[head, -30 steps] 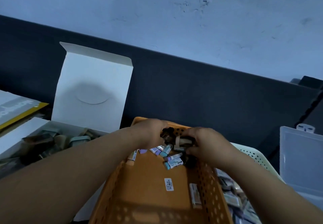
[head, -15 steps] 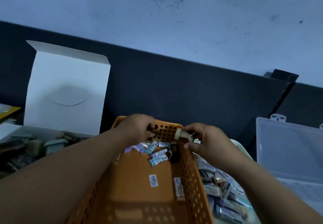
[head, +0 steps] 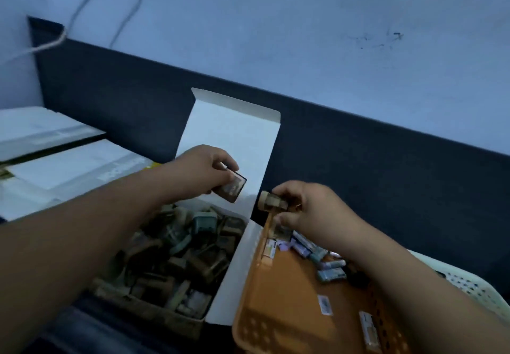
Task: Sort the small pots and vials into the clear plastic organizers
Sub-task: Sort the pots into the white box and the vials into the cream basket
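My left hand [head: 205,171] grips a small dark square pot [head: 231,190] above the open white cardboard box [head: 234,276], which is full of dark and teal pots [head: 176,251]. My right hand [head: 306,208] pinches a small vial with a tan cap [head: 269,204] over the far left corner of the orange basket [head: 278,312]. Several small labelled vials [head: 323,260] lie at the basket's far end, partly under my right wrist.
The box's white lid flap [head: 234,133] stands upright behind my left hand. White flat boxes [head: 55,155] lie at the left. A pale green perforated basket [head: 469,284] sits right of the orange one. A dark panel and a wall with cables rise behind.
My view swung left. Both hands lifted out of the orange basket and moved left, the left one now over the white box with a pot, the right one holding the vial.
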The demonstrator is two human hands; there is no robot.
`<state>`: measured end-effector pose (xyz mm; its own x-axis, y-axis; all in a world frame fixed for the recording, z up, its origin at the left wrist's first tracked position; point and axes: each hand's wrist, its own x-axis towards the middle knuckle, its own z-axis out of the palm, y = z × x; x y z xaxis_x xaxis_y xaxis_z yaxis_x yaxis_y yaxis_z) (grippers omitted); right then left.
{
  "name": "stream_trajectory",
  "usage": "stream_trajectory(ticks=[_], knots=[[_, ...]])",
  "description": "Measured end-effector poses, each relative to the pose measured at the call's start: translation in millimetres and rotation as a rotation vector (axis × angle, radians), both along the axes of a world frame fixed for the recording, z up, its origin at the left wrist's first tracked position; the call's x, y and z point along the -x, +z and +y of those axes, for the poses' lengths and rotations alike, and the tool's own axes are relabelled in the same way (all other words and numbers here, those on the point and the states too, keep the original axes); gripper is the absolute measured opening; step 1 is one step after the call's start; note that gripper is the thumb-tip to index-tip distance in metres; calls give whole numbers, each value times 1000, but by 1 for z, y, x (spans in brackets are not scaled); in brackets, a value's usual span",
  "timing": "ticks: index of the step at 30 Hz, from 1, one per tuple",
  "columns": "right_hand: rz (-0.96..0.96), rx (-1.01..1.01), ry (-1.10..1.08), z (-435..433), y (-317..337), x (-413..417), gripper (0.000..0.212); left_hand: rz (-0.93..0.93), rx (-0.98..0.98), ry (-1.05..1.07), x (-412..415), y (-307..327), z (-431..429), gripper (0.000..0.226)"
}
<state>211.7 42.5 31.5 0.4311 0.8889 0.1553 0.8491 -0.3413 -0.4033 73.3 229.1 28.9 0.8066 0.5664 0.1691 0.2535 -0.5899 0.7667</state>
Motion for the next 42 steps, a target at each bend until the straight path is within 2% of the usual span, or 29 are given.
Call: stream_trajectory(ticks=[6,10,16,21,25,30,35,38,42], knots=[[-114,88,137,61,-19,29,47,16,73,156,44,-15,36,12],[-98,125,104,79,-31,38,46,57,62,171,49,-31,51,17],[45,244,170,77,-43,40,32,238,-183,163,43,-50,60,37],[-56,292,193,71,-39,40,54,238,-319,155,36,-46,56,40],[-95,221,112,55,-28,28,62,165,-329,69,26,-36,39,40],[-89,158,-37,26,-21,4,59,114,-263,-69,8,-31,11,46],[3,232,-94,12,-38,-9,55,155,-246,-172,-5,-33,-17,51],[-50,322,-81,14,-53,-14,49,192,-222,-206,-11,-39,-26,54],[-74,307,-95,23,-61,-24,53,215,-202,-244,-17,-47,-34,56]])
